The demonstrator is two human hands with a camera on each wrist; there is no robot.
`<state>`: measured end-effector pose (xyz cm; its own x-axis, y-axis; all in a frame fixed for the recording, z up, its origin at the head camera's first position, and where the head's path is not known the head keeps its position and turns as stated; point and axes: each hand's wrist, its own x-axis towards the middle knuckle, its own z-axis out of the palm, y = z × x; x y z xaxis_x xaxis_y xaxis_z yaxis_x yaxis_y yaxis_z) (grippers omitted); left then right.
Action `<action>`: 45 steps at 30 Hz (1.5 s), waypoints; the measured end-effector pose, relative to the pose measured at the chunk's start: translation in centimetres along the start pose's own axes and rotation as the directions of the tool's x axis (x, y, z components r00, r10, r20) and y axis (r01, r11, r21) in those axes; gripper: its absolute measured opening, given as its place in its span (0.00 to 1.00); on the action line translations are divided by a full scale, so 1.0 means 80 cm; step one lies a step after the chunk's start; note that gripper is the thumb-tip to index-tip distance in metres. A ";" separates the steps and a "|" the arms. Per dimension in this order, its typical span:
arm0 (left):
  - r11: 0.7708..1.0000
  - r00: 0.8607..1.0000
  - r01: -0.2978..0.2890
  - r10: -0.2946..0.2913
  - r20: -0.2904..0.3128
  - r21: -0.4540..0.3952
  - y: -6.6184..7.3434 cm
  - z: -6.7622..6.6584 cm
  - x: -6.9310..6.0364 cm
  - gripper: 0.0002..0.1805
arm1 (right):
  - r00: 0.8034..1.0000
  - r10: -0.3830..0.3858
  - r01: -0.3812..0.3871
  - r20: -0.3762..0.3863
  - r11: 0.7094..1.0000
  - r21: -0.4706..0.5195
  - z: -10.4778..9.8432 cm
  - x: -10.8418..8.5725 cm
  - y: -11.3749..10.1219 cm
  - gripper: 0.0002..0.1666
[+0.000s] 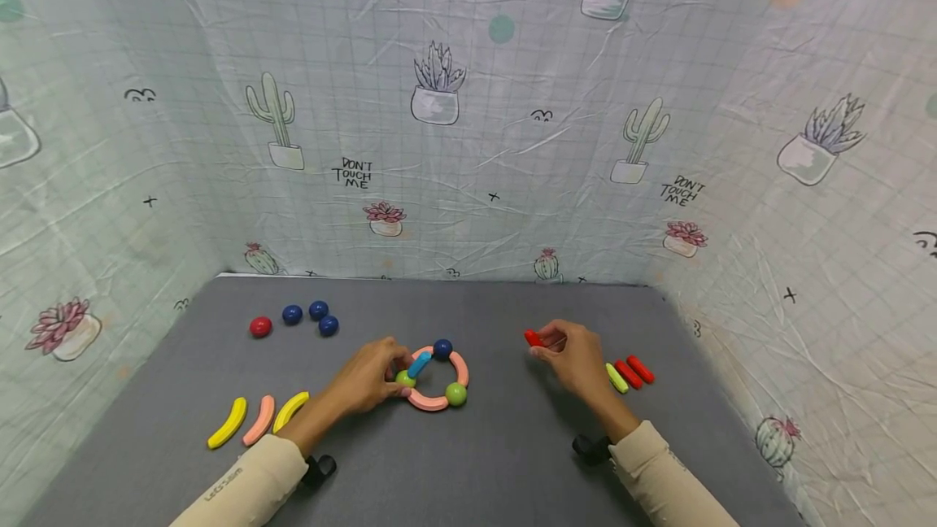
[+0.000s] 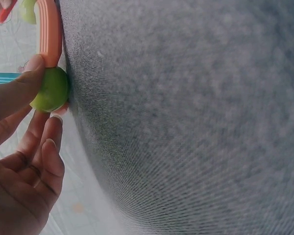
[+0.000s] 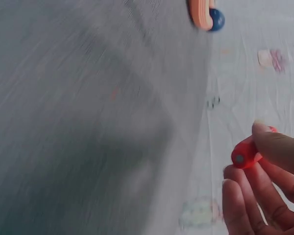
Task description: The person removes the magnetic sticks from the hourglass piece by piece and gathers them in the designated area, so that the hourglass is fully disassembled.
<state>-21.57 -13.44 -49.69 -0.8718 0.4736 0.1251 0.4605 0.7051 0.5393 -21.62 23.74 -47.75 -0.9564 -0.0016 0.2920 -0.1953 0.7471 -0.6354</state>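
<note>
A ring of curved salmon rods (image 1: 427,402) joined by a dark blue ball (image 1: 442,349) and two green balls (image 1: 456,394) lies mid-table. My left hand (image 1: 373,376) pinches the ring's left green ball (image 2: 53,90) between thumb and fingers. From that ball a light blue rod (image 1: 420,364) sticks up at a slant. Off to the ring's right, my right hand (image 1: 574,352) holds a short red rod (image 1: 533,337) above the table between thumb and fingertips. In the right wrist view, a grey dot marks the end of this red rod (image 3: 242,155).
One red ball (image 1: 260,327) and several blue balls (image 1: 318,311) sit at the back left. Two yellow curved rods (image 1: 228,423) and a salmon one (image 1: 259,420) lie near my left forearm. Beyond my right wrist are a yellow-green rod (image 1: 616,378) and two red rods (image 1: 640,369).
</note>
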 end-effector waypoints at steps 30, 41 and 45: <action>1.000 1.000 0.019 -0.019 0.001 0.009 -0.001 0.002 0.000 0.16 | 0.972 0.144 -0.091 0.187 0.959 -0.267 -0.121 -0.076 0.119 0.14; 1.000 1.000 0.023 -0.024 0.004 0.018 -0.001 0.001 0.002 0.16 | 0.996 -0.094 0.091 -0.006 0.984 -0.155 -0.071 -0.061 0.059 0.17; 1.000 1.000 0.024 -0.024 0.005 0.015 0.000 0.001 0.000 0.16 | 0.986 -0.163 0.165 0.030 0.986 -0.040 -0.035 -0.052 0.025 0.17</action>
<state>-21.59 -13.37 -49.76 -0.8819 0.4588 0.1082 0.4417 0.7242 0.5296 -17.38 27.11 -48.21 -0.9177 -0.1436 0.3705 -0.3412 0.7626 -0.5496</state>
